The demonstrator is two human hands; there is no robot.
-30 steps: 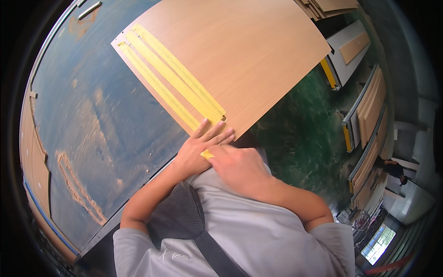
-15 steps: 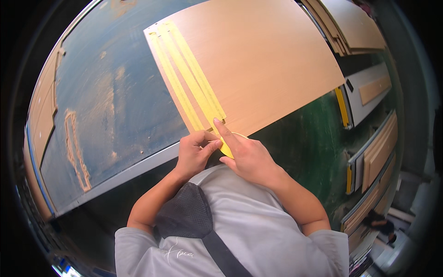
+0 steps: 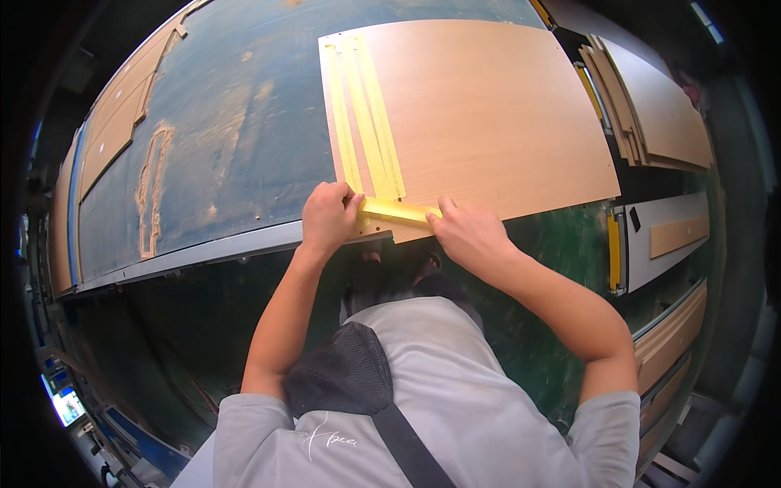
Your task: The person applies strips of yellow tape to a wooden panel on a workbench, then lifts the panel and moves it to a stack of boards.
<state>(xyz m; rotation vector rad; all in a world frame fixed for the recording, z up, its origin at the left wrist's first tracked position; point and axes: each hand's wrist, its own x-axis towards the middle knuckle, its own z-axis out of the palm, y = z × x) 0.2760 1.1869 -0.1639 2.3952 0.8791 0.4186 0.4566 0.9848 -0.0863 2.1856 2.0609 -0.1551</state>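
1. Both hands pinch a short yellow tape strip [image 3: 394,211] at the near edge of a wooden panel [image 3: 488,122]: the left hand [image 3: 328,218] is curled shut on the strip's left end, and the right hand [image 3: 468,234] presses fingers on its right end.
2. That strip lies crosswise at the panel's near corner, touching the near ends of long yellow tape strips [image 3: 362,114] running along the panel's left edge.
3. Under the panel is a blue worktable [image 3: 220,146], dusted with sawdust [image 3: 150,191].
4. Stacked boards [image 3: 651,106] lie to the right, well apart.
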